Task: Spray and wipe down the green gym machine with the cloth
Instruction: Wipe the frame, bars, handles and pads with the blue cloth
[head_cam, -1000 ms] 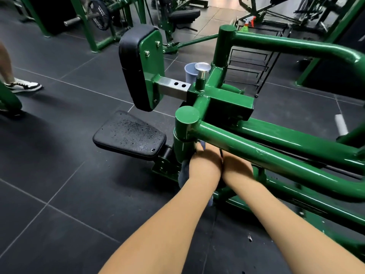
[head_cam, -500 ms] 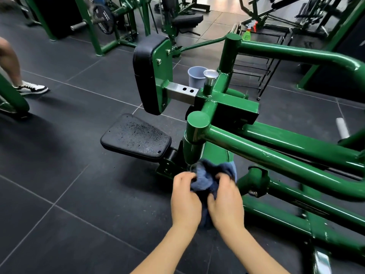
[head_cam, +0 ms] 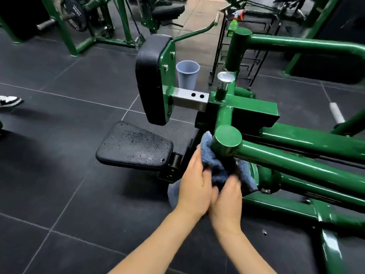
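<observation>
The green gym machine (head_cam: pixel 296 163) fills the right half of the view, with thick painted tubes, a black seat pad (head_cam: pixel 134 145) and an upright black back pad (head_cam: pixel 150 80). A blue cloth (head_cam: pixel 219 165) is bunched against the vertical post just under the capped tube end. My left hand (head_cam: pixel 194 186) grips the cloth from the left. My right hand (head_cam: pixel 227 200) grips it from below and right. A green spray bottle (head_cam: pixel 234 21) stands far back on a black rack.
A grey plastic bin (head_cam: pixel 187 74) stands on the dark tiled floor behind the back pad. Other green machines (head_cam: pixel 85 36) and a weight plate (head_cam: pixel 74 14) line the back. A person's shoe (head_cam: pixel 9 100) shows at the left edge. A silver pull pin (head_cam: pixel 225 80) rises from the frame.
Both hands drew back from under the tube with the cloth, then rose with it toward the capped post end. The view has shifted closer and to the left.
</observation>
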`<action>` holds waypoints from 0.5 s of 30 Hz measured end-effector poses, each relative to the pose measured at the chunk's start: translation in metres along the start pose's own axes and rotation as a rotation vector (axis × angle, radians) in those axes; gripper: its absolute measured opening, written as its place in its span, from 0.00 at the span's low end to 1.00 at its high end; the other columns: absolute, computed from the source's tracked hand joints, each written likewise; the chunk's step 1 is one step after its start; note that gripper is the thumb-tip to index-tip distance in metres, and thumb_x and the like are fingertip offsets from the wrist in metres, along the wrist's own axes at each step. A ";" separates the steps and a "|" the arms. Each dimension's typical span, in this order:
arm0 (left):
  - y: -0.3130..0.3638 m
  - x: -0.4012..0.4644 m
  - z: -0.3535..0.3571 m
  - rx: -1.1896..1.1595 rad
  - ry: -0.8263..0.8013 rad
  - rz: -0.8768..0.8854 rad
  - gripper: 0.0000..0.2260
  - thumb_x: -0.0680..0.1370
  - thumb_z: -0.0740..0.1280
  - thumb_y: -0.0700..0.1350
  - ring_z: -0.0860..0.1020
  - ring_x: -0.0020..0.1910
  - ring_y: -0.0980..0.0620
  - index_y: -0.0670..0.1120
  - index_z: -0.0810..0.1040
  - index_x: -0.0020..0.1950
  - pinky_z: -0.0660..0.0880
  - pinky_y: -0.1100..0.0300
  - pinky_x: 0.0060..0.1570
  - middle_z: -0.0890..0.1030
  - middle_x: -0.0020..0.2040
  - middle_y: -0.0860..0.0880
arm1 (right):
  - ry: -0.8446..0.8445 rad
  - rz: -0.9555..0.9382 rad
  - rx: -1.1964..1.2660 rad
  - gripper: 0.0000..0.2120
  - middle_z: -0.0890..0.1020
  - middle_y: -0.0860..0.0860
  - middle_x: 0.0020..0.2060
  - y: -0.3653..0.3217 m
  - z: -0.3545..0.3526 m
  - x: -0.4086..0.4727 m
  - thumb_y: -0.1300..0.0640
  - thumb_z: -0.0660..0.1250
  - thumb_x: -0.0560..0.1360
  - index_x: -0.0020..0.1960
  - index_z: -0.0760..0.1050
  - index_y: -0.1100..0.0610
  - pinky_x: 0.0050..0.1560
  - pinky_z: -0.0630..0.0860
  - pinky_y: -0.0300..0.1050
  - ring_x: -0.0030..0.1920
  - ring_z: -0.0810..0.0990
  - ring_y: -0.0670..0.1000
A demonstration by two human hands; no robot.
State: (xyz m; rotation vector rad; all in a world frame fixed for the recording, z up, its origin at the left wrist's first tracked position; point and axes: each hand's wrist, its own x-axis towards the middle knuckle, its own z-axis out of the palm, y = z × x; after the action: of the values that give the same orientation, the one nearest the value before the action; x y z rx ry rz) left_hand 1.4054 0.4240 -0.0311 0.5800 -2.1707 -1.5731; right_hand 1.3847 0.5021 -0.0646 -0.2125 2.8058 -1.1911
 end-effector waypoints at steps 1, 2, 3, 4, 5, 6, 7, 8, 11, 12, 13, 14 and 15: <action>-0.007 0.004 -0.004 0.023 -0.063 -0.077 0.18 0.80 0.55 0.35 0.73 0.61 0.56 0.40 0.70 0.70 0.67 0.73 0.58 0.76 0.61 0.50 | -0.004 0.034 -0.054 0.23 0.73 0.71 0.56 0.004 0.006 0.000 0.72 0.67 0.68 0.62 0.67 0.74 0.57 0.63 0.51 0.58 0.73 0.69; -0.018 0.005 -0.006 0.079 -0.130 -0.156 0.16 0.81 0.55 0.34 0.74 0.57 0.53 0.38 0.71 0.67 0.67 0.74 0.52 0.76 0.56 0.50 | -0.009 0.059 -0.086 0.26 0.74 0.71 0.57 0.008 0.012 0.000 0.73 0.67 0.66 0.63 0.67 0.75 0.58 0.62 0.51 0.58 0.74 0.70; -0.029 0.006 -0.007 0.134 -0.184 -0.233 0.14 0.81 0.55 0.35 0.74 0.55 0.50 0.37 0.72 0.65 0.67 0.70 0.49 0.74 0.52 0.51 | 0.020 0.069 -0.101 0.29 0.74 0.71 0.59 0.009 0.018 0.000 0.73 0.68 0.65 0.65 0.67 0.74 0.60 0.63 0.51 0.59 0.73 0.70; -0.039 0.008 -0.007 0.165 -0.209 -0.302 0.12 0.82 0.55 0.36 0.73 0.51 0.48 0.37 0.73 0.63 0.67 0.65 0.48 0.72 0.49 0.50 | 0.053 0.055 -0.107 0.31 0.73 0.70 0.61 0.007 0.020 0.000 0.73 0.67 0.66 0.67 0.65 0.73 0.62 0.64 0.52 0.61 0.73 0.69; -0.043 0.008 -0.005 0.192 -0.210 -0.341 0.12 0.82 0.55 0.36 0.72 0.49 0.48 0.36 0.73 0.61 0.66 0.63 0.47 0.71 0.48 0.49 | 0.079 0.031 -0.109 0.31 0.72 0.69 0.62 0.004 0.019 0.000 0.73 0.66 0.67 0.69 0.64 0.72 0.64 0.65 0.55 0.62 0.72 0.68; -0.044 0.009 -0.004 0.180 -0.186 -0.363 0.11 0.81 0.55 0.36 0.71 0.47 0.50 0.36 0.74 0.59 0.66 0.64 0.44 0.72 0.47 0.48 | 0.088 0.016 -0.089 0.31 0.72 0.68 0.63 0.001 0.017 0.003 0.73 0.65 0.67 0.70 0.63 0.71 0.64 0.66 0.56 0.63 0.71 0.67; -0.046 0.007 0.000 0.126 -0.172 -0.373 0.10 0.81 0.55 0.34 0.71 0.47 0.51 0.37 0.75 0.56 0.66 0.67 0.41 0.73 0.46 0.48 | 0.097 0.031 -0.055 0.31 0.72 0.67 0.63 0.002 0.016 0.000 0.73 0.64 0.68 0.71 0.63 0.69 0.64 0.67 0.56 0.64 0.70 0.66; -0.040 0.005 0.000 0.085 -0.133 -0.340 0.11 0.80 0.55 0.33 0.73 0.48 0.53 0.40 0.76 0.55 0.67 0.71 0.40 0.76 0.46 0.49 | 0.105 0.029 0.028 0.31 0.72 0.64 0.64 -0.001 0.013 0.000 0.73 0.62 0.68 0.71 0.63 0.67 0.65 0.68 0.56 0.64 0.70 0.64; -0.013 0.000 -0.004 -0.058 -0.020 -0.147 0.18 0.81 0.54 0.34 0.76 0.58 0.58 0.47 0.75 0.66 0.72 0.70 0.57 0.79 0.58 0.54 | 0.198 0.039 0.282 0.30 0.73 0.57 0.64 -0.020 0.001 -0.011 0.66 0.58 0.68 0.72 0.64 0.62 0.64 0.71 0.52 0.63 0.72 0.57; -0.002 0.000 -0.007 -0.097 -0.007 -0.053 0.21 0.81 0.54 0.34 0.73 0.64 0.61 0.49 0.71 0.71 0.69 0.69 0.62 0.77 0.64 0.56 | 0.244 0.028 0.344 0.31 0.73 0.55 0.64 -0.027 0.000 -0.014 0.63 0.56 0.68 0.71 0.64 0.62 0.64 0.70 0.45 0.63 0.72 0.54; 0.007 0.002 -0.010 -0.117 0.005 0.040 0.22 0.81 0.53 0.34 0.69 0.68 0.64 0.49 0.68 0.74 0.66 0.70 0.66 0.73 0.68 0.58 | 0.292 0.022 0.394 0.31 0.73 0.54 0.64 -0.035 0.000 -0.014 0.63 0.56 0.67 0.71 0.64 0.63 0.64 0.68 0.39 0.63 0.71 0.51; 0.013 0.007 -0.011 -0.124 0.009 0.113 0.23 0.81 0.53 0.35 0.65 0.70 0.66 0.48 0.67 0.74 0.62 0.72 0.68 0.69 0.70 0.61 | 0.335 0.022 0.429 0.31 0.72 0.54 0.64 -0.040 0.003 -0.012 0.63 0.57 0.68 0.71 0.63 0.65 0.65 0.66 0.36 0.64 0.70 0.50; 0.014 0.012 -0.012 -0.121 0.005 0.151 0.23 0.80 0.53 0.36 0.63 0.71 0.67 0.48 0.66 0.74 0.60 0.73 0.68 0.67 0.70 0.62 | 0.364 0.032 0.439 0.30 0.72 0.56 0.64 -0.042 0.008 -0.009 0.65 0.59 0.69 0.71 0.63 0.66 0.66 0.66 0.38 0.64 0.70 0.51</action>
State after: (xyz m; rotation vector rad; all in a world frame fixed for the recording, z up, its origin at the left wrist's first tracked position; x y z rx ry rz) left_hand 1.4008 0.4118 -0.0132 0.3734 -2.0471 -1.6056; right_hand 1.3983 0.4689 -0.0391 0.0908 2.7075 -1.9653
